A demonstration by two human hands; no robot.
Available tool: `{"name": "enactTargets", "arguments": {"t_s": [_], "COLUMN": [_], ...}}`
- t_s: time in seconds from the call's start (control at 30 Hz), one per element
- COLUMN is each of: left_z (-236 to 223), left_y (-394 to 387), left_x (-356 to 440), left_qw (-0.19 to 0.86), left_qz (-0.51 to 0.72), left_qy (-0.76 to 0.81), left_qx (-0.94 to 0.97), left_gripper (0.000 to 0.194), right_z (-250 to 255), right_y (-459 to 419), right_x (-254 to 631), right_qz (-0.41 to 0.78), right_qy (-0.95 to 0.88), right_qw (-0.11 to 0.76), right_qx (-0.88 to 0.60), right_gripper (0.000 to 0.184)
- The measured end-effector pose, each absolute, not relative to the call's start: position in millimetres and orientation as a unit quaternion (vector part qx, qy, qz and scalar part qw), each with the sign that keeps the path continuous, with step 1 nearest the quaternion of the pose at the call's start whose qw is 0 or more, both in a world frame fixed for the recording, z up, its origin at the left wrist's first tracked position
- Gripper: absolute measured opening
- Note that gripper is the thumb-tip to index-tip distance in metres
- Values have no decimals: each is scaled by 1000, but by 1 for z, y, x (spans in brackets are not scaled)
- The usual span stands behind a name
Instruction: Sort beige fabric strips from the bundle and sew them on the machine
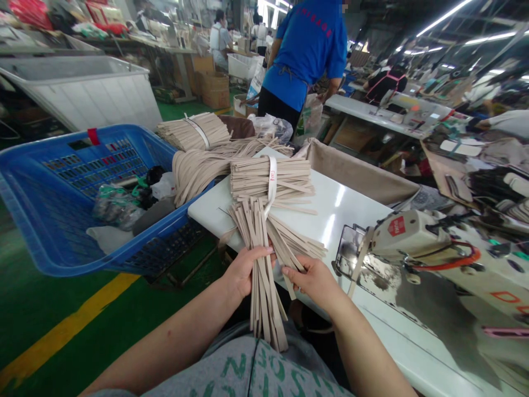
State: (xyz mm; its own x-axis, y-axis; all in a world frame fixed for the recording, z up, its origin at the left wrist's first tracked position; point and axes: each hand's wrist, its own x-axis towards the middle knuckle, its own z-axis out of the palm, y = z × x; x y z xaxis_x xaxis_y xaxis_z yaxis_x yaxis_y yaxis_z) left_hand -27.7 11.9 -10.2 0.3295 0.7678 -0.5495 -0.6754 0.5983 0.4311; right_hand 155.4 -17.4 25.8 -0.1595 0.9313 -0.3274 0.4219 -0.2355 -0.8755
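Note:
My left hand [248, 269] is closed round a loose bundle of beige fabric strips [261, 292], which hangs down toward my lap and fans out at its upper end. To its right, my right hand [308, 275] pinches a few more beige strips [285, 251] at the bundle's side. Just beyond my hands, a tied bundle of strips [248, 179] lies on the white table, bound by a white band [272, 179] with red writing. Further loose strips [303, 240] spread out beneath it, behind my right hand.
A sewing machine [446, 248] stands on the white table [359, 207] at right. At left, a blue basket [25, 220] holds bagged items; long strips [198, 168] drape over its edge by another tied bundle [194, 132]. Beyond are a white bin [103, 94] and a person in blue [306, 49].

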Motion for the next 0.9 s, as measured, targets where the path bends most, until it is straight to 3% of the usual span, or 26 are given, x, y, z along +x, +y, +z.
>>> {"name": "enactTargets", "arguments": {"t_s": [0.33,0.4,0.5,0.57,0.63,0.67,0.77,0.9], "left_z": [-3,-3,-4,-4,-4,-4,-6,-10], "left_y": [13,12,10,8,6,5,-1,-7], "left_x": [-32,-34,-40,-45,-50,-53,-65,-78], "left_qw": [810,809,809,808,816,823,845,852], "left_qz": [449,447,438,440,440,439,447,483], "left_qy": [369,372,384,386,369,355,287,196], "left_qx": [79,84,78,67,61,58,54,53], "left_gripper": [23,19,20,26,31,32,36,33], "right_z": [56,59,56,50,42,38,29,27], "right_y": [-34,-31,-12,6,23,29,40,37], "right_x": [140,142,152,159,164,166,165,159], "right_qz": [325,349,372,282,160,120,86,47], "right_qy": [-734,-745,-722,-706,-712,-722,-761,-776], "right_qw": [120,111,164,198,191,177,117,61], "right_qx": [-584,-557,-560,-619,-657,-658,-633,-627], "right_gripper": [14,24,46,39,20,19,30,21]}}
